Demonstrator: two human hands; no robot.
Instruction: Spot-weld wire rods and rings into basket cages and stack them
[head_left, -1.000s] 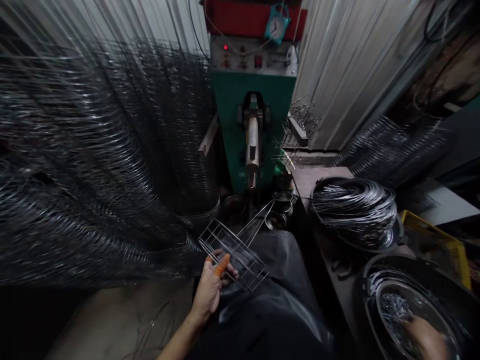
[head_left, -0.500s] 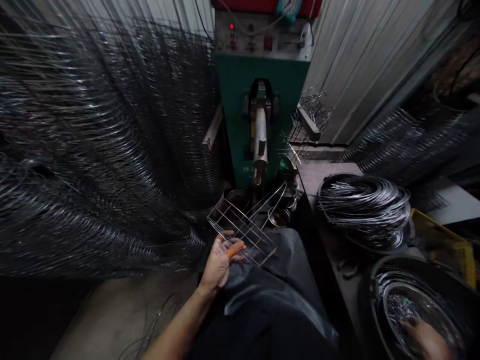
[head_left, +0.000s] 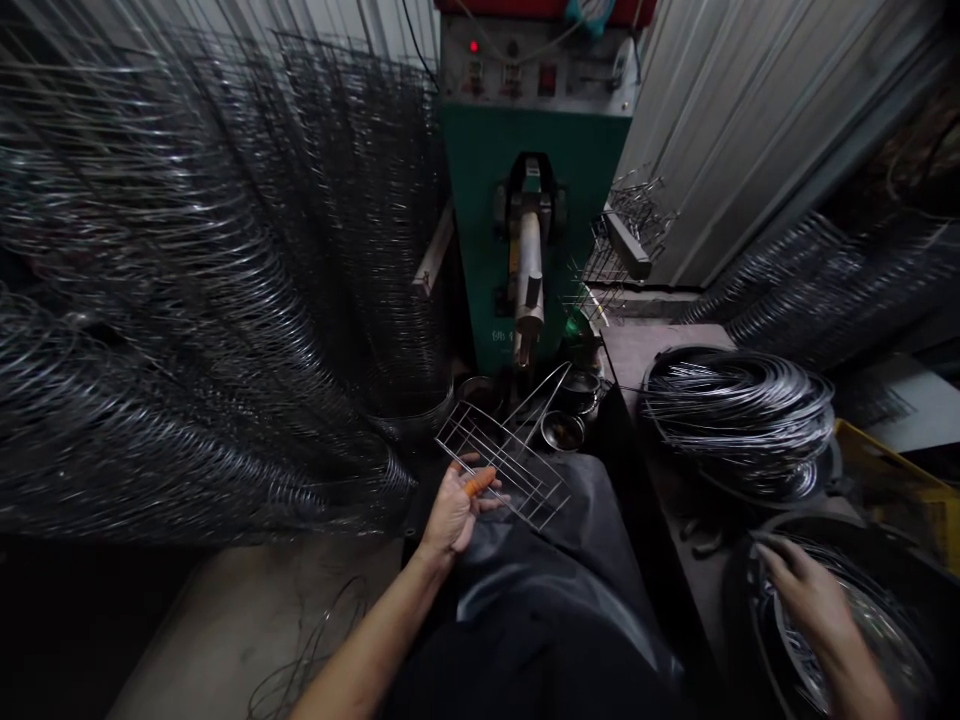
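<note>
Steel wire rack (head_left: 517,462) held loosely in part-open left hand (head_left: 457,510); right hand (head_left: 799,590) open, empty-looking, over tub (head_left: 739,620). Loose grip risks a drop.

We see a dim workshop under soft light that seems to come from ahead, with the pale metal wall (head_left: 742,130) brightest and the floor (head_left: 247,610) sinking into deep shadow toward the lower left. Small glints run along the wire coils (head_left: 187,300), the wire rack (head_left: 502,460) and the wire bundle (head_left: 739,420), though nothing glares hard. We get strong wide-angle bending toward the edges, where the coils smear into streaks and the right hand (head_left: 806,600) looks stretched, while the green machine (head_left: 525,220) at the centre stays fairly sharp.
</note>
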